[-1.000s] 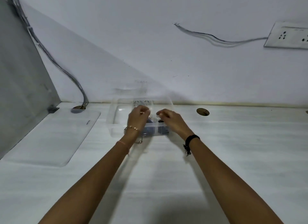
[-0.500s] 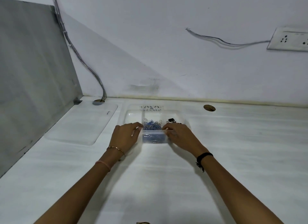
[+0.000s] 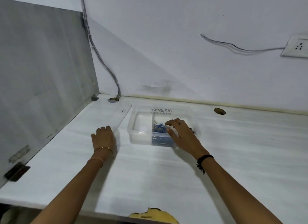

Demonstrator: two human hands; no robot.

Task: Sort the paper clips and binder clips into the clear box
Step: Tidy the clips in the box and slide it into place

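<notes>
The clear box stands on the white counter near the back wall, split into compartments. Its left compartment looks bare; the middle one holds a heap of blue paper clips. My right hand hangs over the box's right part, fingers spread and curled down just above the clips, hiding the right compartment. A dark bit, maybe a binder clip, shows behind that hand. My left hand rests flat on the counter left of the box, fingers curled, holding nothing that I can see.
A clear flat lid lies left of the box by the grey side panel. Cables drop into a hole at the back left; another hole sits right of the box. A yellow object pokes up at the counter's front edge.
My left hand has let go of the box's front and slid left onto the counter. My right hand has risen from the box's front edge to over the clips.
</notes>
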